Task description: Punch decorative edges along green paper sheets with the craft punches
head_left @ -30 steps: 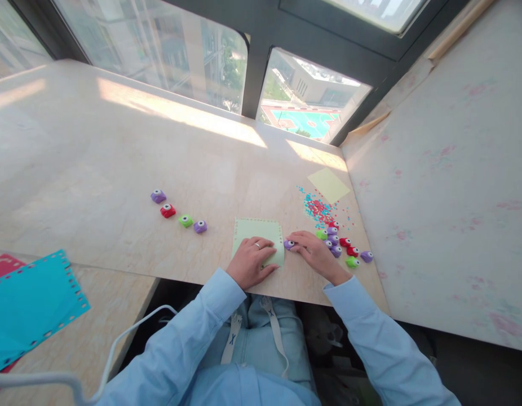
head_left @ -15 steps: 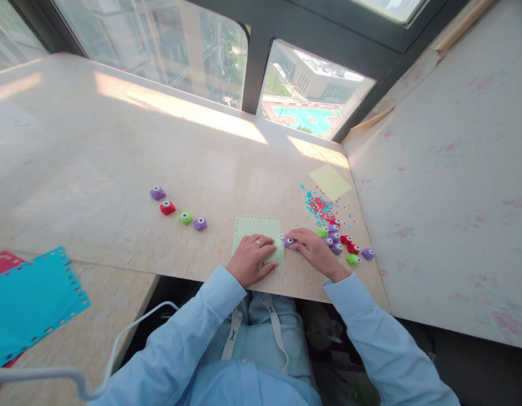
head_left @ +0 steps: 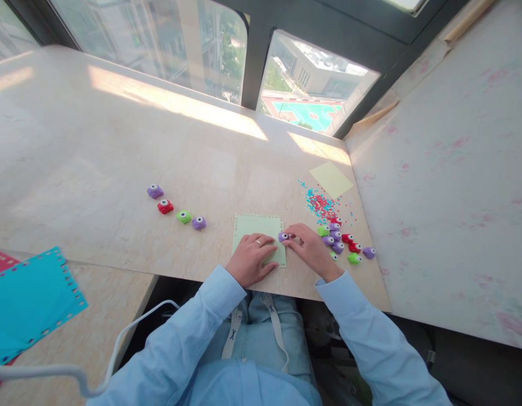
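A pale green sheet of paper (head_left: 248, 224) with small holes punched along its edges lies in front of me. My left hand (head_left: 253, 258) rests flat on it, fingers spread, a ring on one finger. At the sheet's right edge is a purple craft punch (head_left: 283, 237) with a white, dark-centred button. The fingers of my right hand (head_left: 306, 246) grip this punch from its right side. Whether the paper sits inside its slot I cannot tell.
Beside my right hand several purple, red and green punches (head_left: 337, 237) cluster. Behind them lie red and blue paper bits (head_left: 320, 204) and a yellow sheet (head_left: 332, 180). More punches (head_left: 184, 217) stand left. Blue punched paper (head_left: 36, 304) and a white cable (head_left: 113, 361) are at lower left.
My right hand has moved slightly left with the purple punch, which now overlaps the sheet's right edge. Another green punch shows beside that hand. My left hand has stayed on the paper.
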`<state>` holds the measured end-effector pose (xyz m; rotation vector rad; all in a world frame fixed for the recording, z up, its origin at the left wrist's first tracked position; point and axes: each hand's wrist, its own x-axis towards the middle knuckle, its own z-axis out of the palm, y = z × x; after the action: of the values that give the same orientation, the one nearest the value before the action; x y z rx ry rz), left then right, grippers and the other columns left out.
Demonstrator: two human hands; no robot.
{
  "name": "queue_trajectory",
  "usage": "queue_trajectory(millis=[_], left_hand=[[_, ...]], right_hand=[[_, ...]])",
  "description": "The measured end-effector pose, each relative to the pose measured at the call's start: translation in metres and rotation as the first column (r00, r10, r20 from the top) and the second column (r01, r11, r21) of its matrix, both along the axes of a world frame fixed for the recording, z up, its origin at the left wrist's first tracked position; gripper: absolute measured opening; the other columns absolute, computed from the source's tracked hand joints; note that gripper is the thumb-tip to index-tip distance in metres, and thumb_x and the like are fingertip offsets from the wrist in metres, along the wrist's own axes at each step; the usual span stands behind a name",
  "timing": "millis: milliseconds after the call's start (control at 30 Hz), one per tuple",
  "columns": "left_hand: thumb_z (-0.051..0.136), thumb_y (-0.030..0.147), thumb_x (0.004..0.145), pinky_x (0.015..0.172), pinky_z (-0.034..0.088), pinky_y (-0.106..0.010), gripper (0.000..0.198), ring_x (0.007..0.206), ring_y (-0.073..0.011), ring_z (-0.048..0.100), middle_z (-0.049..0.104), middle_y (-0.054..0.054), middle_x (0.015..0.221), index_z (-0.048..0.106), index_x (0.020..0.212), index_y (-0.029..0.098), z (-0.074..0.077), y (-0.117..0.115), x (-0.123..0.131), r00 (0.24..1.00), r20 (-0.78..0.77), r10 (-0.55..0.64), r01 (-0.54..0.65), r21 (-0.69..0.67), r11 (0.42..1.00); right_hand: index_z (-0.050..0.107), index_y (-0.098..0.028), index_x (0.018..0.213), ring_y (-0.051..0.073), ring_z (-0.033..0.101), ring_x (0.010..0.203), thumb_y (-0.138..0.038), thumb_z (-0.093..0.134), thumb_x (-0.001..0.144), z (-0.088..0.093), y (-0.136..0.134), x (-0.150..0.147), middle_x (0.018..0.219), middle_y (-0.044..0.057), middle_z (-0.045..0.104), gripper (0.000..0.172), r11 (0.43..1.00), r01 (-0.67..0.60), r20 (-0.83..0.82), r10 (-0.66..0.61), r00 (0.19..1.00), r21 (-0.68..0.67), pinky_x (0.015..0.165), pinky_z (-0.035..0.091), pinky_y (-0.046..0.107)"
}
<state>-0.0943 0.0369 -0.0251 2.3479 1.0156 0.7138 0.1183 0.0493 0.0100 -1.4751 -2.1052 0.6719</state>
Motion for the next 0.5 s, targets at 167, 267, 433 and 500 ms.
queue_trajectory(millis=[167,267,433,500], left_hand=[[0.065,0.038,0.085,0.092,0.042,-0.045,0.033,0.113,-0.0276,0.055,0.065,-0.01,0.121,0.066,0.113,0.02,0.0,0.0,0.0,1.0,0.019,0.006,-0.006,0.012,1.0],[0.064,0.039,0.085,0.092,0.041,-0.045,0.033,0.113,-0.0274,0.055,0.066,-0.01,0.121,0.066,0.112,0.02,-0.001,0.0,0.0,1.0,0.028,0.004,-0.004,0.01,1.0],[0.063,0.039,0.087,0.092,0.041,-0.045,0.032,0.113,-0.0271,0.055,0.065,-0.01,0.121,0.066,0.112,0.02,-0.001,0.0,0.0,0.999,0.036,-0.001,0.001,0.005,1.0],[0.062,0.039,0.087,0.092,0.042,-0.044,0.032,0.113,-0.0269,0.055,0.065,-0.01,0.121,0.066,0.112,0.02,-0.001,0.0,0.0,0.999,0.04,0.001,-0.001,0.001,1.0]], right_hand=[[0.068,-0.023,0.101,0.02,0.062,0.082,-0.029,0.061,0.089,0.004,-0.014,0.0,0.099,0.007,0.065,0.014,0.998,0.04,-0.051,-0.042,0.998,-0.055,0.075,0.051,0.035],[0.069,-0.024,0.103,0.02,0.062,0.086,-0.032,0.061,0.09,0.003,-0.023,0.001,0.1,0.006,0.066,0.017,0.994,0.066,-0.077,-0.073,0.994,-0.088,0.07,0.051,0.032],[0.07,-0.025,0.104,0.021,0.062,0.093,-0.031,0.06,0.091,-0.002,-0.027,0.0,0.101,0.006,0.066,0.018,0.989,0.11,-0.121,-0.121,0.985,-0.096,0.07,0.051,0.032],[0.07,-0.026,0.104,0.022,0.062,0.097,-0.03,0.059,0.091,-0.004,-0.026,-0.001,0.102,0.006,0.066,0.017,0.99,0.118,-0.136,-0.127,0.983,-0.074,0.077,0.052,0.034]])
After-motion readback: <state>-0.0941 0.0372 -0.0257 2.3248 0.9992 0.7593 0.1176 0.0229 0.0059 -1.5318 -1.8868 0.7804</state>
